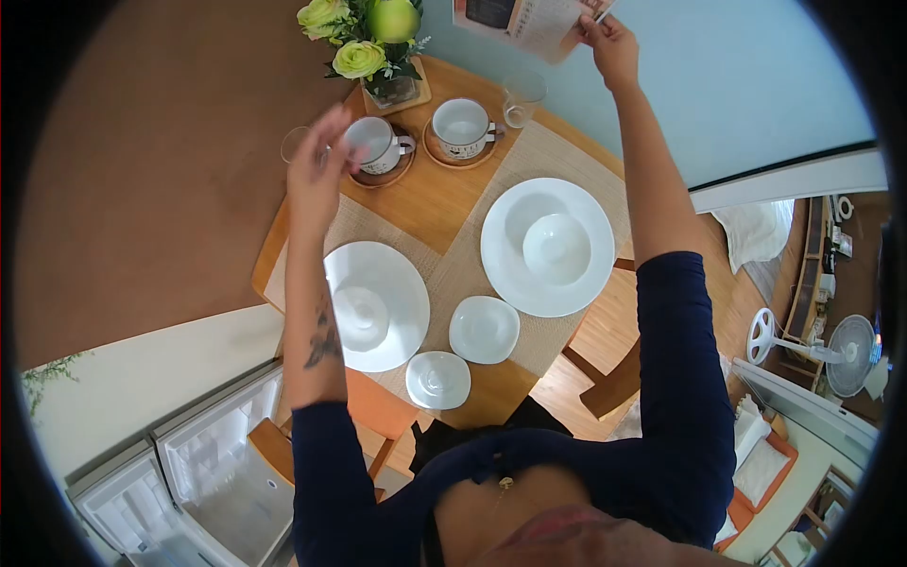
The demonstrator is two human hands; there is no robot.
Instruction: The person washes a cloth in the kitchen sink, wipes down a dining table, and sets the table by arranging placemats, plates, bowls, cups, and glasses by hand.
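Note:
My right hand (612,45) pinches the edge of a printed sheet (529,26) at the top, against the pale blue wall. My left hand (321,156), blurred, is raised with fingers apart beside a white mug (371,145) on a wooden saucer; it seems to hold nothing. A second white mug (461,127) stands on another wooden saucer. Behind my left hand shows the rim of a clear glass (295,145). Another glass (523,97) stands at the table's back edge. A large white plate with a bowl (557,249) lies on the right, another plate (402,307) partly behind my left forearm.
Two small white bowls (485,330) (438,380) sit near the front table edge. Green flowers (360,59) in a vase stand at the back left. Woven placemats (453,274) cover part of the wooden table (425,215). Chairs (614,383) stand around it.

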